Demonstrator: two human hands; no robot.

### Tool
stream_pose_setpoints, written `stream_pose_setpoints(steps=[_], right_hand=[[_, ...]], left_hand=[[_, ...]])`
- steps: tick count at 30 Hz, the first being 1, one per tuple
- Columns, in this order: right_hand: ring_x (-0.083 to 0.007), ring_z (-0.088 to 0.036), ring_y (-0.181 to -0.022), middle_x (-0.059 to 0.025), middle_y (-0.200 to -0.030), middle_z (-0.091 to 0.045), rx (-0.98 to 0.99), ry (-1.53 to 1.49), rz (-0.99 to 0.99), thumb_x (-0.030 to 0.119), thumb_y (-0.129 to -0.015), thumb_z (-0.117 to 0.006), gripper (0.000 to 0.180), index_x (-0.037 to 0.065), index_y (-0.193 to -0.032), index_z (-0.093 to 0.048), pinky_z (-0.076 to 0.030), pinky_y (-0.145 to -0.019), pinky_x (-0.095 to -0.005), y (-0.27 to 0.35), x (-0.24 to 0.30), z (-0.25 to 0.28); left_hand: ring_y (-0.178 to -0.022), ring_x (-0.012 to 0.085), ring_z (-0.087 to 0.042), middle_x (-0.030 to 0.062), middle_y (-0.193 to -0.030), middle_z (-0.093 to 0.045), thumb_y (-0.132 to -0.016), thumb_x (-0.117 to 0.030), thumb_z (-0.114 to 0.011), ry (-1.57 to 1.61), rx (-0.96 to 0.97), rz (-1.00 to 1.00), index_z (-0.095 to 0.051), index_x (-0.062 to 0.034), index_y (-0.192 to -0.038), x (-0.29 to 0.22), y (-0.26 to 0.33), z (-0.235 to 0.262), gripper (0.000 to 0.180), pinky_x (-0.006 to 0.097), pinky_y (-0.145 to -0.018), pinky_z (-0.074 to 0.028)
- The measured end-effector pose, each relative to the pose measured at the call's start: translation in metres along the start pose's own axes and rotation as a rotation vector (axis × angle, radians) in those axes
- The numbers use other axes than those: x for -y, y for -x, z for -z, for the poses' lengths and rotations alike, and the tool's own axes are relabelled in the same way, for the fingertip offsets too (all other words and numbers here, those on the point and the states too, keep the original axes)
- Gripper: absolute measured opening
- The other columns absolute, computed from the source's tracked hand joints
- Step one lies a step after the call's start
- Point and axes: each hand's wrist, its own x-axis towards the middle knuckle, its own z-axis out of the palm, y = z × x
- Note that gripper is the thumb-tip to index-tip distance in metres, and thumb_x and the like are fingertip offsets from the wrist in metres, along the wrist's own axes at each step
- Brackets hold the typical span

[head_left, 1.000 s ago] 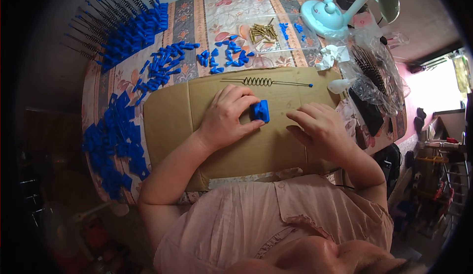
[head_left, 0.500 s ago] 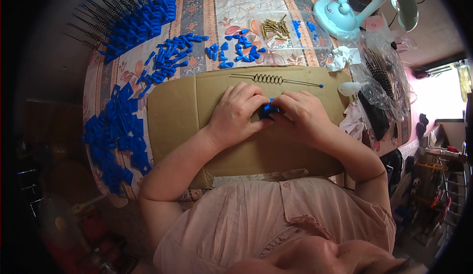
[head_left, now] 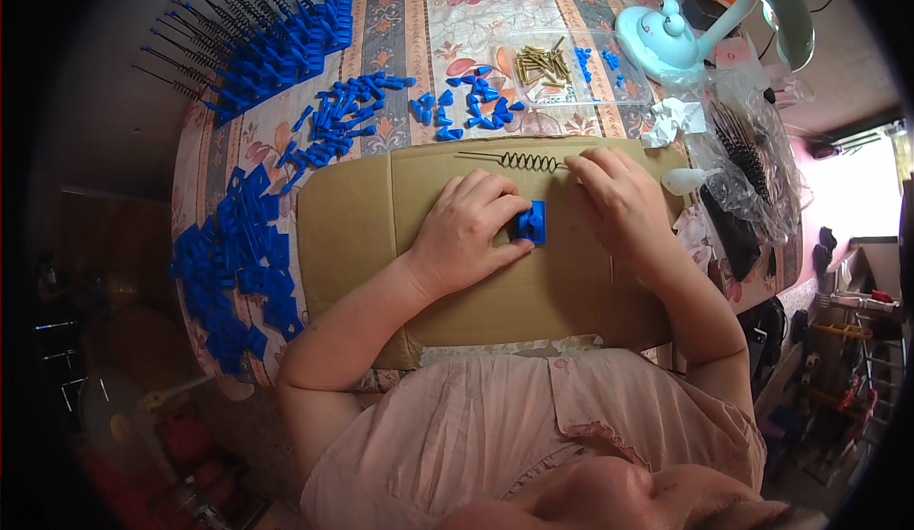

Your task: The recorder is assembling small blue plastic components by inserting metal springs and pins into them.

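Observation:
On the brown cardboard sheet (head_left: 457, 311), a small blue plastic base (head_left: 539, 223) with a raised middle is gripped at its left side between the thumb and fingers of my left hand (head_left: 473, 225). My right hand (head_left: 619, 201) is curled over the right end of a dark coiled wire (head_left: 528, 161), its fingertips closed at the straight part past the coil. The blue tip of that wire is hidden under the hand. A thin pale rod (head_left: 611, 269) shows below my right palm; what it belongs to is hidden.
Flat blue pieces (head_left: 233, 268) pile up at left, blue cones (head_left: 343, 111) behind them. Blue bases with upright coiled wires (head_left: 271, 63) stand at far left. A clear tray (head_left: 609, 92) holds brass pins (head_left: 543, 65). A pale blue lamp (head_left: 657, 40) and plastic bag (head_left: 752, 149) are at right.
My right hand has left the blue base and moved right and away from me to the coiled wire's end. My left hand still grips the base, which now shows more fully.

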Motion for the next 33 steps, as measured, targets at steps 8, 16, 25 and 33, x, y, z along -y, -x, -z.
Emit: stream_pose_setpoints(steps=[8, 16, 25, 33], right_hand=[[-0.0219, -0.054, -0.082, -0.0057, -0.082, -0.052, 0.078, 0.276, 0.005, 0.007, -0.07, -0.059, 0.015, 0.008, -0.084, -0.054, -0.041, -0.07, -0.0329, 0.002, -0.011, -0.01], [-0.0211, -0.054, -0.079, -0.0052, -0.079, -0.051, -0.022, 0.221, 0.065, 0.01, -0.07, -0.058, 0.011, 0.009, -0.08, -0.054, -0.04, -0.069, -0.0326, 0.0, -0.006, 0.0], [-0.0198, -0.052, -0.076, -0.0045, -0.08, -0.051, -0.128, 0.167, 0.199, 0.012, -0.07, -0.059, 0.017, 0.007, -0.086, -0.058, -0.04, -0.069, -0.0334, 0.0, 0.018, 0.015], [-0.023, -0.057, -0.095, -0.0074, -0.097, -0.058, -0.264, 0.132, 0.289, 0.013, -0.069, -0.063, 0.028, 0.005, -0.096, -0.063, -0.042, -0.092, -0.0431, 0.005, 0.025, 0.02]], left_hand=[[-0.099, 0.0302, -0.055, 0.0121, -0.103, -0.058, -0.069, -0.016, -0.076, 0.055, -0.047, 0.009, -0.062, -0.0059, -0.103, -0.003, -0.006, 0.016, 0.038, 0.04, -0.088, -0.044], [-0.09, 0.0276, -0.06, 0.0106, -0.1, -0.061, -0.075, 0.003, -0.067, -0.039, -0.296, -0.046, -0.065, -0.0035, -0.098, 0.023, -0.007, 0.028, 0.025, 0.037, -0.081, -0.048], [-0.082, 0.0239, -0.06, 0.0063, -0.094, -0.062, -0.072, -0.004, -0.073, -0.493, -0.315, -0.291, -0.066, -0.0048, -0.1, 0.016, -0.008, 0.025, 0.028, 0.036, -0.07, -0.048], [-0.082, 0.0274, -0.06, 0.009, -0.09, -0.062, -0.072, 0.0, -0.072, -0.334, -0.327, -0.153, -0.066, -0.0031, -0.097, 0.017, -0.008, 0.029, 0.026, 0.037, -0.072, -0.049]])
